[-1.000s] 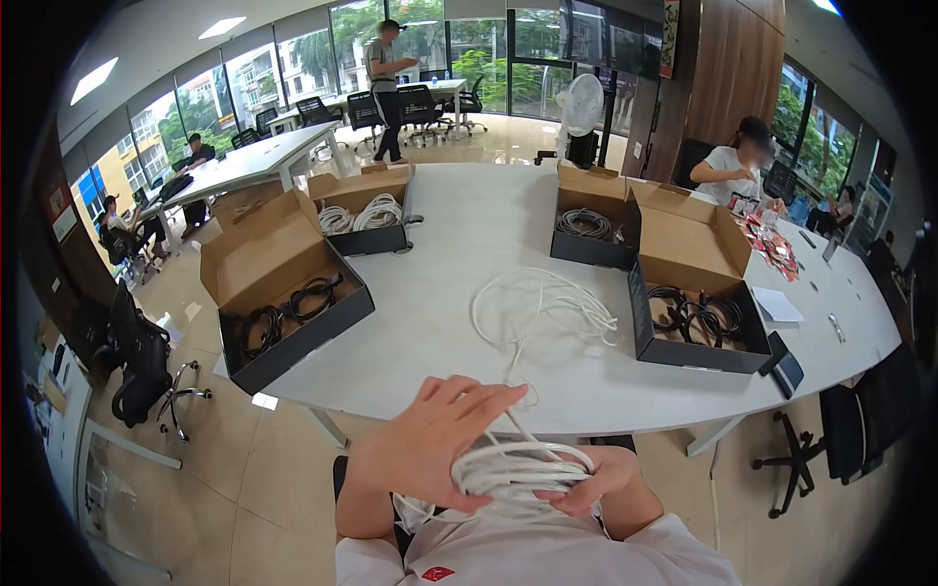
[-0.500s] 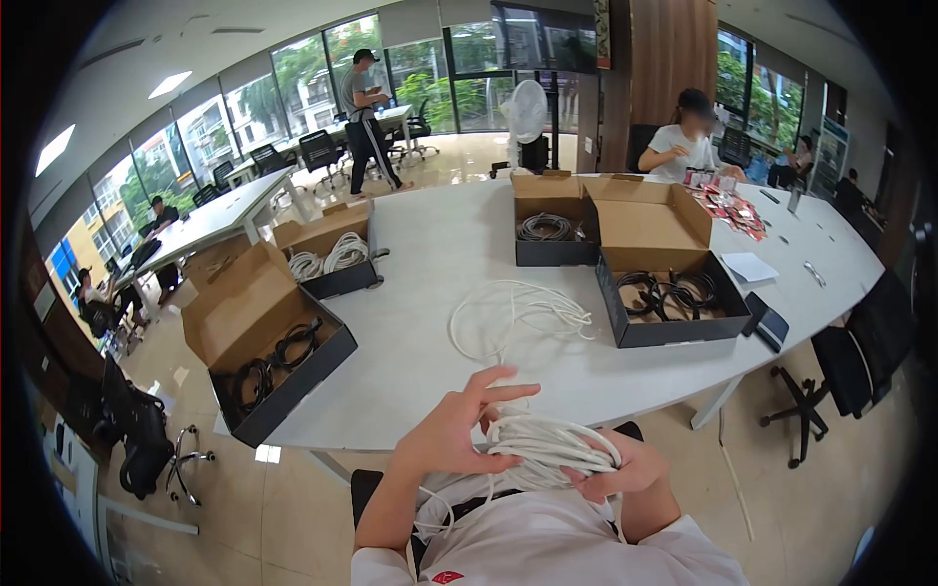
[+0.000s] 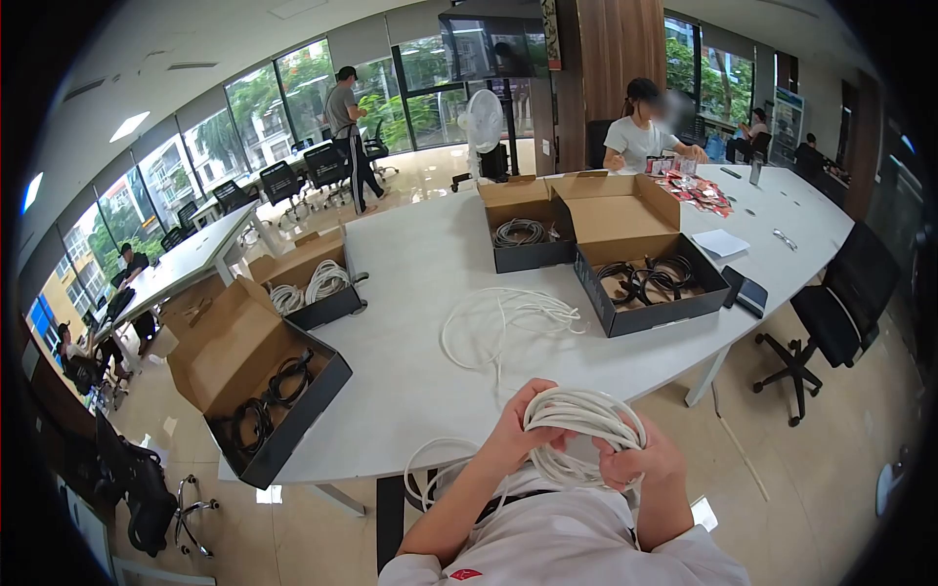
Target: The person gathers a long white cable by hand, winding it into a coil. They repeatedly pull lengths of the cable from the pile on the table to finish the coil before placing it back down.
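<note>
A thick coil of white cable (image 3: 591, 412) is held up in front of my body, just past the table's near edge. My left hand (image 3: 523, 427) grips the coil's left side, its fingers curled into the loops. On the right side, my right hand (image 3: 640, 459) is closed around the bundled turns. Loose white cable (image 3: 503, 317) lies in wide loops on the table beyond my hands, with one strand running toward them. Another slack loop (image 3: 430, 464) hangs by my left forearm.
On the white table (image 3: 420, 381), an open box (image 3: 283, 400) and another open box (image 3: 650, 293) hold black cables. Further back, one box (image 3: 327, 303) holds white cables and another (image 3: 523, 244) grey cable. A seated person (image 3: 640, 137) works beside red packets (image 3: 694, 193).
My left hand has closed onto the coil from a spread-finger pose. The coil is raised and turned, its loops showing more openly. The camera view has shifted slightly right.
</note>
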Available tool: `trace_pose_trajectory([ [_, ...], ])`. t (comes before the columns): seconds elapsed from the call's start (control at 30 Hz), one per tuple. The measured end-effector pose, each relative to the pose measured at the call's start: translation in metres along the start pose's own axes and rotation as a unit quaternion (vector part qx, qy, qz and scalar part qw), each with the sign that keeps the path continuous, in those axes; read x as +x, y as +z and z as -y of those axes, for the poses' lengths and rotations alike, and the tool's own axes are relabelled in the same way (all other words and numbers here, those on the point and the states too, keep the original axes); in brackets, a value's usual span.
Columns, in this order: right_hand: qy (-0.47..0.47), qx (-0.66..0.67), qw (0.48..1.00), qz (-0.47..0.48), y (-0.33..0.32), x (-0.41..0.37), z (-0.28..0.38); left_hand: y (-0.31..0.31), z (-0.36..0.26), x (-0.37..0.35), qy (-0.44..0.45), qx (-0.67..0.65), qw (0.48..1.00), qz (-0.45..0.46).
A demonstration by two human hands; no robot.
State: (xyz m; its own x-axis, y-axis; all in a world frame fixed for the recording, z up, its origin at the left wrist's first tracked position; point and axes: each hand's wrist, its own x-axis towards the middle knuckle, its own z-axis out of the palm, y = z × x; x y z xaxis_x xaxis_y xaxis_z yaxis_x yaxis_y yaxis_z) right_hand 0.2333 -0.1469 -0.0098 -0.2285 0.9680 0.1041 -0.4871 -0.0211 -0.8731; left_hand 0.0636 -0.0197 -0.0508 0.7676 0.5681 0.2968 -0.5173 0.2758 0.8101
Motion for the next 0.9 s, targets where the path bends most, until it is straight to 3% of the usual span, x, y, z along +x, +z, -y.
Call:
trace_pose_trajectory([
  [0.07, 0.005, 0.039, 0.999, -0.013, -0.003, -0.001, 0.003, -0.015, 0.004, -0.005, -0.062, -0.115, 0.985, 0.11],
  [0.13, -0.009, 0.072, 0.997, 0.002, -0.005, -0.001, 0.005, -0.018, 0.008, -0.012, -0.074, -0.179, 0.968, 0.162],
  [0.2, -0.036, 0.067, 0.997, 0.007, -0.002, 0.003, 0.006, -0.006, 0.011, -0.017, -0.039, -0.196, 0.967, 0.157],
  [0.27, -0.076, 0.025, 0.997, -0.001, 0.008, 0.005, 0.009, 0.002, 0.003, -0.018, -0.04, -0.13, 0.984, 0.117],
  [0.4, -0.051, 0.022, 0.998, 0.013, -0.002, 0.016, 0.009, 0.004, -0.009, -0.032, -0.095, -0.089, 0.99, 0.046],
  [0.5, -0.034, -0.008, 0.999, 0.005, 0.004, 0.035, 0.011, 0.003, -0.012, -0.041, -0.039, -0.136, 0.99, 0.011],
  [0.6, -0.06, -0.055, 0.997, 0.013, 0.0, 0.063, 0.001, 0.018, -0.029, -0.054, 0.027, -0.069, 0.991, -0.108],
  [0.7, -0.176, -0.146, 0.97, -0.085, 0.006, 0.098, -0.026, 0.033, -0.042, -0.062, 0.118, -0.018, 0.96, -0.253],
  [0.87, -0.373, -0.302, 0.868, -0.127, 0.033, 0.103, -0.07, 0.011, -0.046, -0.077, 0.34, -0.091, 0.877, -0.326],
  [0.9, -0.376, -0.347, 0.856, -0.081, 0.03, 0.098, -0.079, 0.011, -0.053, -0.079, 0.377, -0.093, 0.856, -0.341],
])
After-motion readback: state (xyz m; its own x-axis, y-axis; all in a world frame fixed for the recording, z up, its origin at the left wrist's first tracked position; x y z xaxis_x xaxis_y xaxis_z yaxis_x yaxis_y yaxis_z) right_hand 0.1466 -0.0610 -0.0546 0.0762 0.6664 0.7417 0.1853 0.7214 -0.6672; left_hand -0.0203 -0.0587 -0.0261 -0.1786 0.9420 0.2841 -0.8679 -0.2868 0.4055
